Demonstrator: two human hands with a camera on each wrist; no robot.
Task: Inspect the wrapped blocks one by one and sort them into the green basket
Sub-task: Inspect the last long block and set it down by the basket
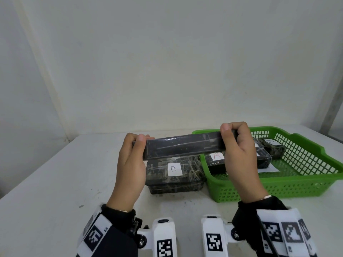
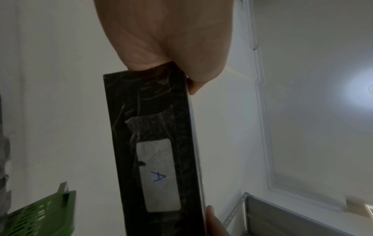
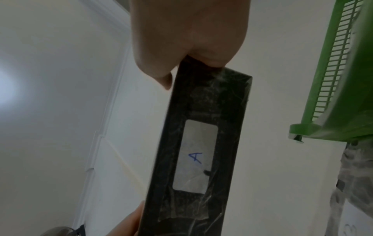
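I hold one wrapped block (image 1: 182, 145); one more (image 1: 174, 175) lies on the table, three fill one green basket (image 1: 304, 180).

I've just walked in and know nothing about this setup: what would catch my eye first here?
A dark wrapped block held up edge-on above the white table, left hand and right hand gripping its ends; the wrist views show its label marked A. Beneath sits a block labelled B, beside the green basket holding more blocks.
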